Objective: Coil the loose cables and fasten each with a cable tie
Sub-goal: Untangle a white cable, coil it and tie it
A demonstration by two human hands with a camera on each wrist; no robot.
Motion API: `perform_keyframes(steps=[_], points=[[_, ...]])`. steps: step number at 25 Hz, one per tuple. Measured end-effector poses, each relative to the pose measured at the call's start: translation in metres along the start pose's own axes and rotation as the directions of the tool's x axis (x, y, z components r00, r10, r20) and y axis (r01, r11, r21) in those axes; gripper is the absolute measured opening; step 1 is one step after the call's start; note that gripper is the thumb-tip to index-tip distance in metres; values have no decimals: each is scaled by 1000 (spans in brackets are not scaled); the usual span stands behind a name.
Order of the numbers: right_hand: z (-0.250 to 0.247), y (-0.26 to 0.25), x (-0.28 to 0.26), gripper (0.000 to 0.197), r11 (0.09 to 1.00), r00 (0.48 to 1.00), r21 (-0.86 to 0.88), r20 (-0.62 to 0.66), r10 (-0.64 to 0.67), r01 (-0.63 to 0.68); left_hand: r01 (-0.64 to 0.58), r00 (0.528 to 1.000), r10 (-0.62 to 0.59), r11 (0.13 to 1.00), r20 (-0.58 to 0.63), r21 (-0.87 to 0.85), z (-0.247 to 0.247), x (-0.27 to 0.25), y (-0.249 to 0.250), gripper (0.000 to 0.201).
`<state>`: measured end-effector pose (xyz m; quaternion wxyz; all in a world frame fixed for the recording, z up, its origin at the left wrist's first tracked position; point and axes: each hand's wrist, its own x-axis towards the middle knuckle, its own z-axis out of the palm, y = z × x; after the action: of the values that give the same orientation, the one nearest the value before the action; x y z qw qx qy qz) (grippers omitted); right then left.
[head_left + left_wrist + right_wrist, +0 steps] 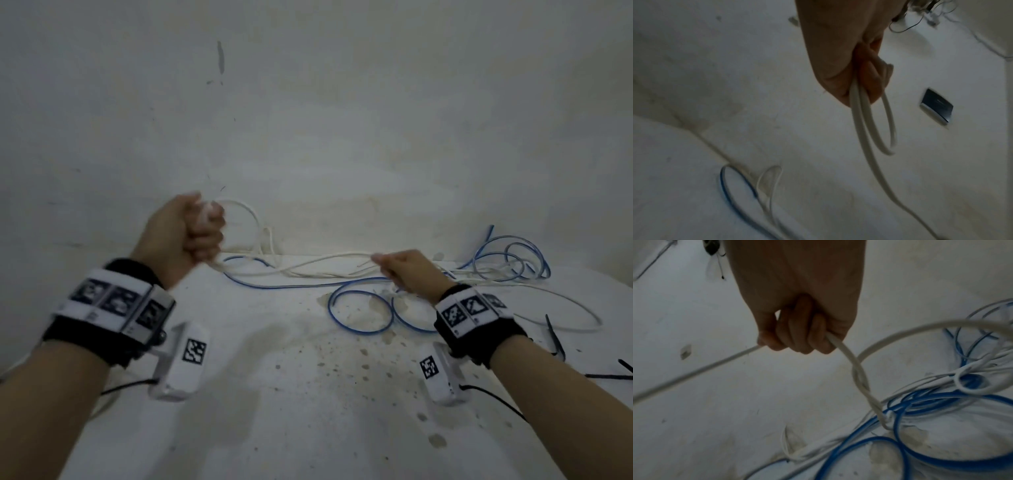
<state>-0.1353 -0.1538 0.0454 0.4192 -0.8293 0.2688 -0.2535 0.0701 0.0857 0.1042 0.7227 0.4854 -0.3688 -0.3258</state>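
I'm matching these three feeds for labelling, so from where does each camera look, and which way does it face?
Head: worn on the head, looking forward and down at the floor and wall; shows both forearms, the left hand and right hand.
Left wrist: on the left wrist, looking along the hand at white cable loops that it grips.
Right wrist: on the right wrist, looking along the hand at its curled fingers and the blue cable.
Shared: all show the white cable; head and right wrist share the tangle.

Head camera looks forward and down over both forearms at the floor (308, 394) and wall. Each wrist camera peers close along its own hand (849, 56) (801, 305), and all three share the white cable (329, 258) (865, 129) (851, 360).
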Motion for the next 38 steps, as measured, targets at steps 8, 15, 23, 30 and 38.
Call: perform_keyframes(steps=[8,15,23,30,38], points=[[9,-55,11,35,776,981,621,-55,184,-110,394,913,-393,919,112,15,80,10,-98,46],[52,-63,-37,19,973,933,219,329,-143,72,251,967,-229,937,116,-243,86,29,-103,79],[62,-11,-43,36,884,877,-252,393,-278,393,-73,995,16,781,-97,-621,43,37,-77,31],[38,-7,-8,41,802,915,-454,291,-280,390,247,914,50,718,403,-650,13,23,-57,40],[-7,-9,21,35,761,900,-625,414,133,175,365,757,-175,913,630,-185,25,6,-66,26]])
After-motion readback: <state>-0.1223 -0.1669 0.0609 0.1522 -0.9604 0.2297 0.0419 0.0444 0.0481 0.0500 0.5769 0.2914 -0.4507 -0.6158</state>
